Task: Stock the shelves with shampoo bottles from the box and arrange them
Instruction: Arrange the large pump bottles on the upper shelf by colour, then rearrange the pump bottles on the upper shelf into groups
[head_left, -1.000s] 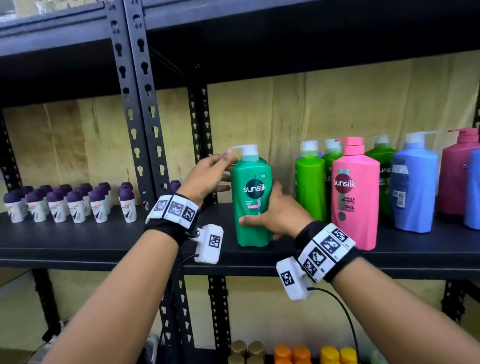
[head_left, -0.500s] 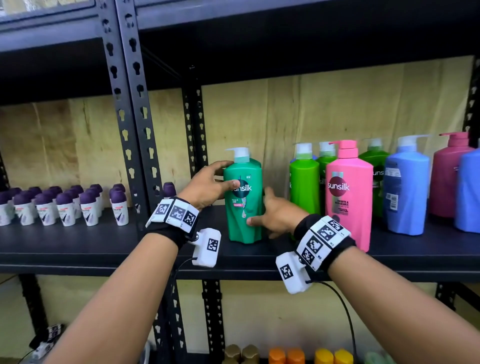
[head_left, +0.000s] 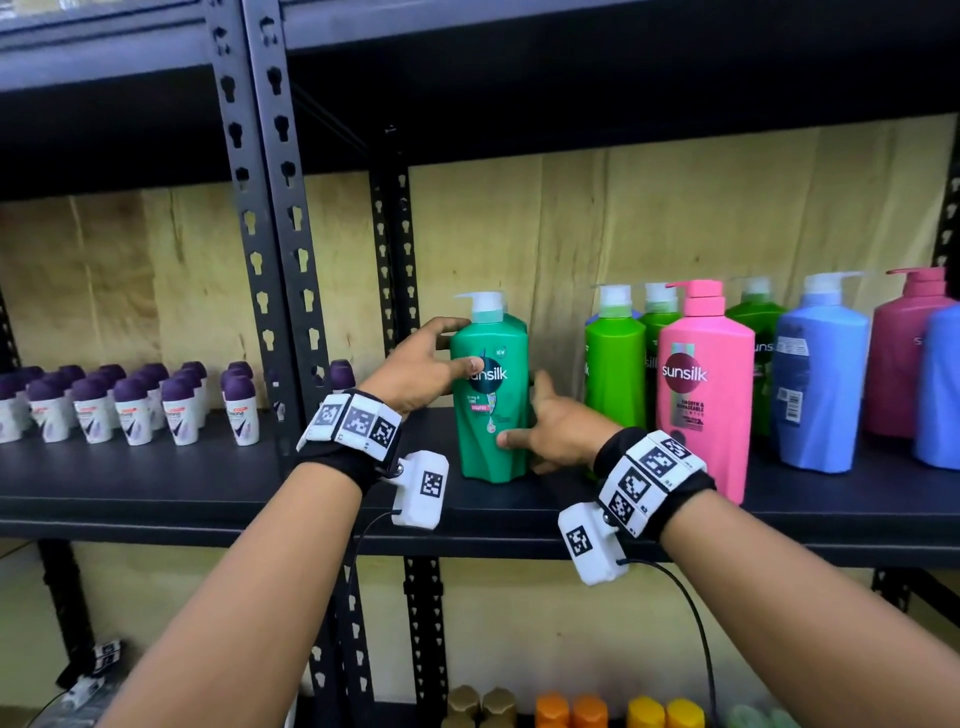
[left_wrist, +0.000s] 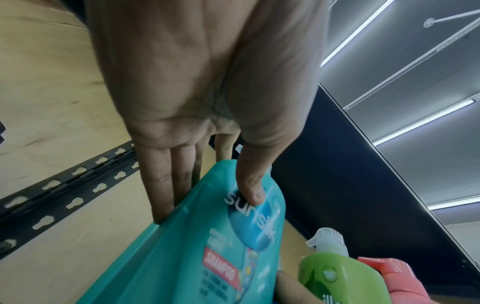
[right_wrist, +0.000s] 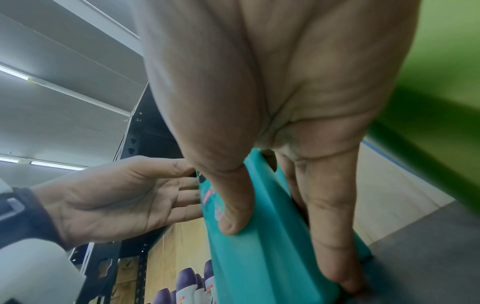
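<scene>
On the middle shelf (head_left: 156, 483) the teal bottle (head_left: 491, 395) stood upright, left of the other bottles with a gap before the green one (head_left: 615, 364). Left hand (head_left: 415, 371) held it high, thumb on the label, straight fingers down the far side; right hand (head_left: 558, 428) clamped it low, thumb in front, fingers behind. Risk, I'd say: push it right too briskly and it knocks the green bottle, or tips, being tall. Right fingertips were hidden behind the bottle, its base was partly covered, and no box showed anywhere.
</scene>
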